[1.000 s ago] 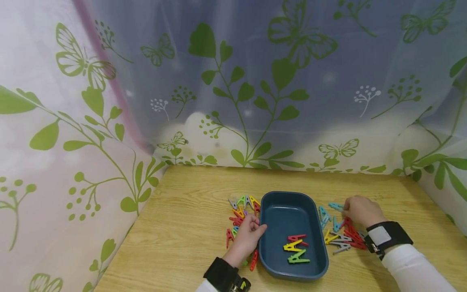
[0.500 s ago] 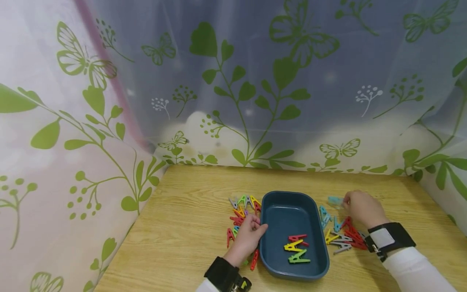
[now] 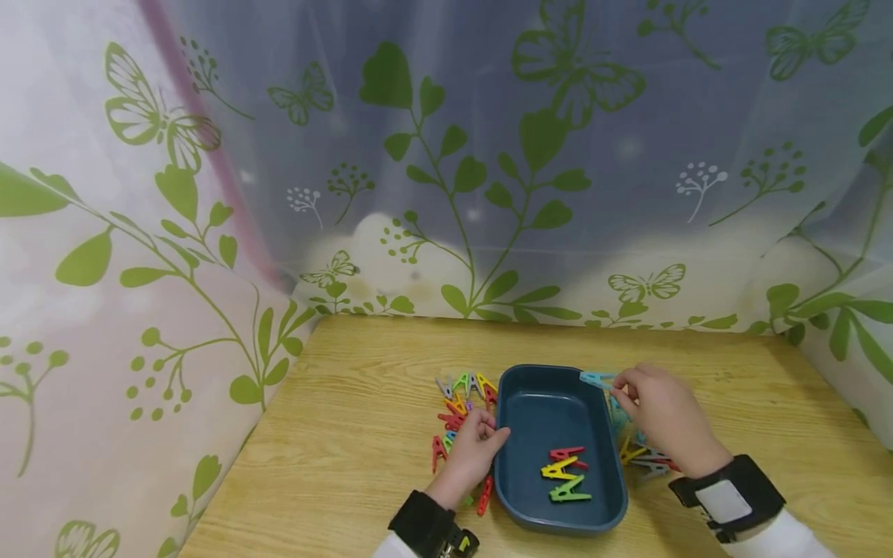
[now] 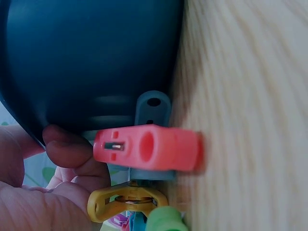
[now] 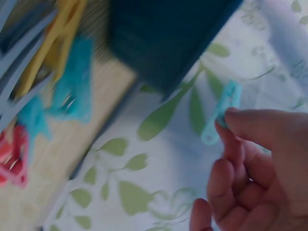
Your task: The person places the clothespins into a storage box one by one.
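My right hand (image 3: 666, 411) pinches a light blue clothespin (image 3: 595, 379) between thumb and index finger, over the far right corner of a dark blue plastic basin (image 3: 543, 415). In the right wrist view that clothespin (image 5: 231, 92) sticks out past the fingertips. With thumb at the rim and fingers against the outer wall, my left hand (image 3: 469, 457) holds the basin's left side. A red clothespin (image 3: 576, 452), a yellow one (image 3: 560, 470) and a green one (image 3: 570, 490) lie inside on the basin floor.
Mixed clothespins (image 3: 453, 421) lie along the basin's left side, some under the left hand. More clothespins (image 3: 649, 459), grey, yellow, red and blue, lie on the right, partly hidden by the right hand. A patterned curtain (image 3: 488, 194) encloses the wooden table (image 3: 363, 418).
My right hand has lifted the light blue clothespin from the table at the right and carried it left to the basin's far right rim. My left hand stays on the basin.
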`<state>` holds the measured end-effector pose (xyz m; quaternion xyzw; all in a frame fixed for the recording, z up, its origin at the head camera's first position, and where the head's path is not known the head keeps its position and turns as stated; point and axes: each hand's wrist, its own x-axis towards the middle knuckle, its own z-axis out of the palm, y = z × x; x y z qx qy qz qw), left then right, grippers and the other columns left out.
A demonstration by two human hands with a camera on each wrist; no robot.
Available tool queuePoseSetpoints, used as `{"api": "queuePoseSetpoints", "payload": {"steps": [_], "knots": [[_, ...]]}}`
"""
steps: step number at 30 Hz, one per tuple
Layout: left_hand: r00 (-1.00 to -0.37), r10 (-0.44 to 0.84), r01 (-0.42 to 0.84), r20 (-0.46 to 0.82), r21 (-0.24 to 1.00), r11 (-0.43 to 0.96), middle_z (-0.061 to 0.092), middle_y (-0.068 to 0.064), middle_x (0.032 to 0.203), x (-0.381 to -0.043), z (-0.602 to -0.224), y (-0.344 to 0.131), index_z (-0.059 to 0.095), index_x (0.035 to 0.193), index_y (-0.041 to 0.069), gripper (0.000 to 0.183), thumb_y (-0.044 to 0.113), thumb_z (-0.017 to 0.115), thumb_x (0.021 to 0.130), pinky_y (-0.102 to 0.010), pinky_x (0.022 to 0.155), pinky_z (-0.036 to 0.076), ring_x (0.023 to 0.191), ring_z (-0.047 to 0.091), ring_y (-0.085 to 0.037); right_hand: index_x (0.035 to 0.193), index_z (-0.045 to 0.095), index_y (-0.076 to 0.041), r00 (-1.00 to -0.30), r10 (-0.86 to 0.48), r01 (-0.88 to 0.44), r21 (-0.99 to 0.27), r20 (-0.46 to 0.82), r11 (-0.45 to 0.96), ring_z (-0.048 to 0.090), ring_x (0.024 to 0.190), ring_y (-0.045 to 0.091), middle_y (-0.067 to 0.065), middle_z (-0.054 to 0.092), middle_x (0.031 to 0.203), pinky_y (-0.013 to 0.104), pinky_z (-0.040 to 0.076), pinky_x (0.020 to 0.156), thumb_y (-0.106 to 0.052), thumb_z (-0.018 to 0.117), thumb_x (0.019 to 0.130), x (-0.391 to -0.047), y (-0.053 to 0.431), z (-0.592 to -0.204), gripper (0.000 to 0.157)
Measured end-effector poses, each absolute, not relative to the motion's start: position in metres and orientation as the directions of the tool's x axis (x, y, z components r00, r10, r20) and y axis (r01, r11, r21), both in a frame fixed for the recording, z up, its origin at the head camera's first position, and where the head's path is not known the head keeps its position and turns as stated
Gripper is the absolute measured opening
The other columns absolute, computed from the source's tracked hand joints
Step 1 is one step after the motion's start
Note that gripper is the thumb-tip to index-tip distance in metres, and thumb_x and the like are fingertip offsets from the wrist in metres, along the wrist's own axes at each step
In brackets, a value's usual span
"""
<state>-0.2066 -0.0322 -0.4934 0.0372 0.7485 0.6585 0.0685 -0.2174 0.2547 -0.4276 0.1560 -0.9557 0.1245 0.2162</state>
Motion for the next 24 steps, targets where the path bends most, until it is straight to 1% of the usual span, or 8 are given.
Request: {"api": "queuePoseSetpoints", "payload": {"steps": [5, 10, 13, 19, 24], "knots": [[-0.987, 0.149, -0.039, -0.059, 0.991, 0.131, 0.044, -0.001, 0.081, -0.207, -0.495, -0.032, 0.048, 0.108, 0.001, 0.019, 0.011, 0.063, 0.103, -0.026, 0.061, 0.036, 0.070, 0.043, -0.017, 0.084, 0.074, -0.012, -0.865, -0.326, -0.396, -0.120, 0.381, 0.910, 0.045, 0.061, 0.006, -0.007, 0.052, 0.070, 0.025, 0.038, 0.055, -0.016, 0.086, 0.084, -0.199, 0.236, -0.424, 0.013], [-0.987, 0.153, -0.037, -0.057, 0.991, 0.131, 0.045, -0.002, 0.081, -0.206, -0.493, -0.033, 0.048, 0.108, 0.001, 0.019, 0.011, 0.064, 0.102, -0.026, 0.062, 0.037, 0.072, 0.045, -0.016, 0.079, 0.071, -0.020, -0.855, -0.417, -0.462, -0.086, 0.307, 0.883, 0.048, 0.064, 0.003, -0.011, 0.054, 0.073, 0.023, 0.041, 0.057, -0.017, 0.088, 0.081, -0.185, 0.223, -0.433, 0.017], [-0.986, 0.155, -0.033, -0.053, 0.991, 0.127, 0.045, -0.002, 0.081, -0.206, -0.493, -0.033, 0.048, 0.108, 0.001, 0.019, 0.011, 0.064, 0.102, -0.026, 0.062, 0.036, 0.071, 0.045, -0.016, 0.077, 0.069, -0.024, -0.850, -0.453, -0.490, -0.089, 0.268, 0.867, 0.050, 0.065, 0.003, -0.013, 0.054, 0.074, 0.023, 0.042, 0.058, -0.019, 0.089, 0.080, -0.180, 0.219, -0.440, 0.021], [-0.986, 0.154, -0.036, -0.057, 0.990, 0.134, 0.045, -0.001, 0.081, -0.206, -0.492, -0.033, 0.048, 0.107, 0.002, 0.019, 0.012, 0.064, 0.102, -0.026, 0.061, 0.036, 0.070, 0.044, -0.016, 0.078, 0.067, -0.025, -0.823, -0.523, -0.556, -0.124, 0.222, 0.822, 0.051, 0.064, 0.004, -0.013, 0.054, 0.075, 0.026, 0.044, 0.059, -0.019, 0.088, 0.080, -0.174, 0.216, -0.451, 0.022], [-0.985, 0.157, -0.057, -0.079, 0.989, 0.136, 0.045, -0.001, 0.079, -0.207, -0.493, -0.034, 0.048, 0.106, 0.004, 0.019, 0.014, 0.064, 0.103, -0.026, 0.061, 0.037, 0.068, 0.045, -0.016, 0.078, 0.067, -0.025, -0.826, -0.532, -0.559, -0.148, 0.186, 0.816, 0.050, 0.064, 0.004, -0.014, 0.055, 0.075, 0.026, 0.043, 0.058, -0.019, 0.087, 0.080, -0.172, 0.216, -0.453, 0.021]]}}
